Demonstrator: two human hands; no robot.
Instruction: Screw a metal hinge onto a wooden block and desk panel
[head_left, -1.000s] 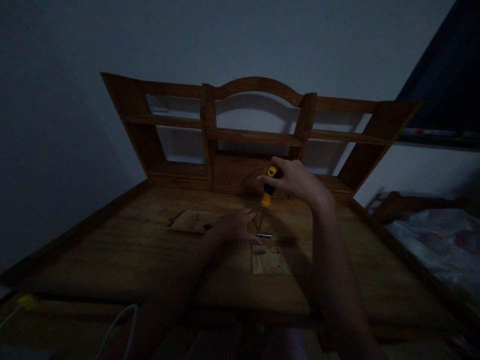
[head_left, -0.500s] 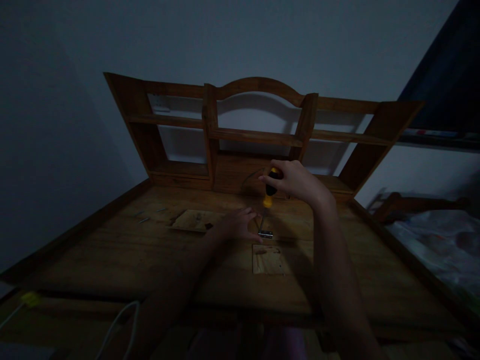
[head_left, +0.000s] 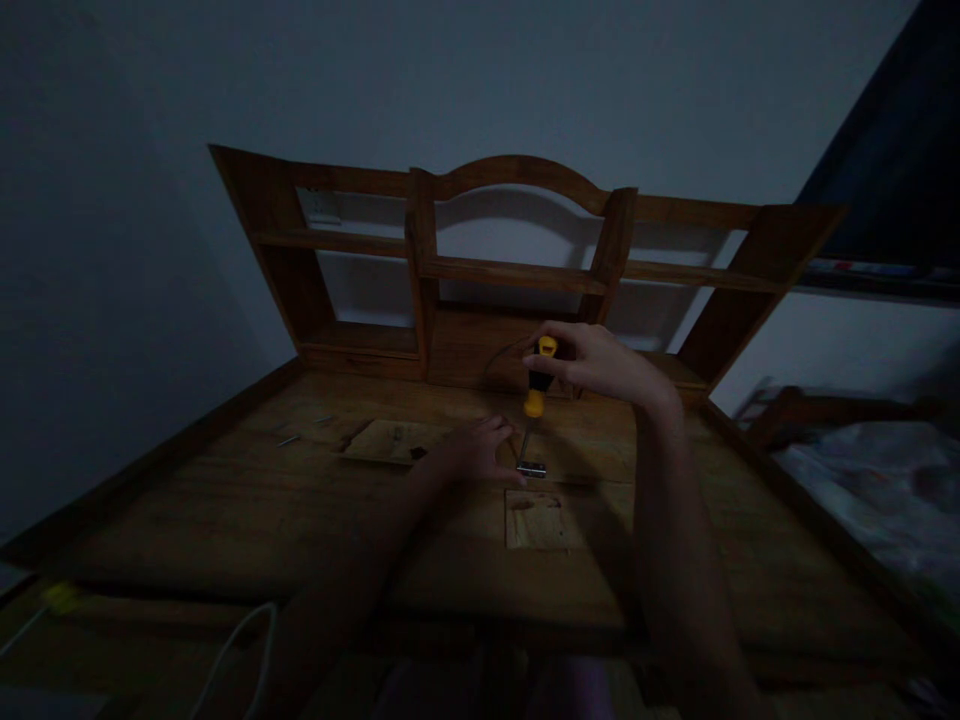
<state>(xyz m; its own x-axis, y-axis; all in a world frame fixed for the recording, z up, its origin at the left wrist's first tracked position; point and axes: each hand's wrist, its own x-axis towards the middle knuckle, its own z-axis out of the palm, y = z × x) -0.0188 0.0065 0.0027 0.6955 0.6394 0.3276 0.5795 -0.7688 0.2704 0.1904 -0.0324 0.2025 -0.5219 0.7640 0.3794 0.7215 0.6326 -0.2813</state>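
My right hand is closed round the handle of a yellow-and-black screwdriver, which stands nearly upright. Its shaft points down to a small shiny metal fitting, perhaps a hinge or catch, at the near edge of a long wooden board. Across that board lies my left hand, thumb by the near edge next to the fitting and fingers over the far side, holding it against the desk. Whether the screwdriver's tip sits in a screw is too dark to make out.
A small square wooden piece lies just in front of the board. Thin metal pieces rest on the desk at left. Behind stands a wooden shelf unit. A white cable loops at the front left edge.
My right hand has shifted its grip on the screwdriver's handle, and the wrist has swung slightly right. The left hand, board and metal fitting stay in place.
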